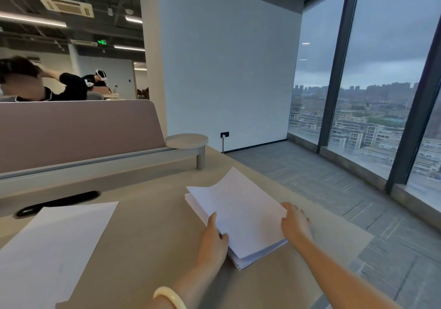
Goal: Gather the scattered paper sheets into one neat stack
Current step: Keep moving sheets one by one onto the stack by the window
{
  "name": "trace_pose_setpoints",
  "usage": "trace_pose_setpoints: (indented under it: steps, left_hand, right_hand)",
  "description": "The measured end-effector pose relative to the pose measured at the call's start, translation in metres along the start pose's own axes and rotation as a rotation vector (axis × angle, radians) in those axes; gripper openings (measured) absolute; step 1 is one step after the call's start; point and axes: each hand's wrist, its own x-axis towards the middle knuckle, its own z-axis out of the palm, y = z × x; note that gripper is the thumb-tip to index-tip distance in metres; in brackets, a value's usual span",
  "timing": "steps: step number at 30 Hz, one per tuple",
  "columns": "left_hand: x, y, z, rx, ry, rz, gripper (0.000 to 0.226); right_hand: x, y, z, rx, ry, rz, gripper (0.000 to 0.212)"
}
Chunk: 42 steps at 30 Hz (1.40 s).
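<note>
A stack of white paper sheets [238,213] lies on the beige desk [152,225], right of centre; its sheets are slightly fanned and the top one is skewed, its far corner sticking out. My left hand [213,242] grips the stack's near-left edge, thumb on top. My right hand [294,222] holds the stack's right edge with fingers curled around it. More loose white sheets [55,249] lie flat at the desk's left, apart from both hands.
A pink-grey divider panel [76,129] runs along the desk's far side, with a small round shelf [186,140] at its end. A dark cable slot [59,202] sits near the left sheets. The desk's right edge drops to carpet. People sit behind the divider.
</note>
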Motion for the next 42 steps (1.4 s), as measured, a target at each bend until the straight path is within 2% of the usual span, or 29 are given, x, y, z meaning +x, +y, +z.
trace_pose_setpoints:
  steps: [7,11,16,21,27,30,33,38,42]
  left_hand:
    - [-0.001,-0.009,0.003,0.142,-0.005,0.028,0.059]
    - [0.0,-0.014,0.001,0.283,0.001,0.015,0.058]
    - [-0.001,-0.015,-0.005,0.492,0.15,-0.036,0.06]
    - [-0.006,-0.011,0.004,0.434,-0.028,-0.111,0.064]
    - [-0.009,-0.007,-0.005,0.428,-0.119,-0.117,0.066]
    - [-0.008,-0.011,-0.02,0.439,-0.049,-0.087,0.067]
    - [-0.018,-0.016,-0.046,0.416,0.054,-0.051,0.069]
    - [-0.043,-0.031,-0.1,0.426,0.192,-0.025,0.072]
    - [-0.072,-0.057,-0.157,0.523,0.274,-0.068,0.075]
  right_hand:
    - [-0.001,0.007,0.011,-0.073,-0.024,-0.009,0.049]
    - [-0.001,0.011,0.012,-0.018,-0.052,0.028,0.054]
    - [0.0,0.015,0.013,0.091,-0.1,0.05,0.056]
    - [-0.002,0.017,0.012,0.081,-0.13,0.048,0.058]
    - [-0.008,0.008,0.003,0.053,-0.123,0.058,0.06]
    - [-0.02,-0.01,-0.004,0.094,-0.032,-0.004,0.062]
    - [-0.039,-0.045,-0.009,0.145,-0.012,-0.116,0.061]
    - [-0.082,-0.114,-0.001,0.205,-0.068,-0.293,0.058]
    - [-0.124,-0.169,0.02,0.217,-0.191,-0.405,0.06]
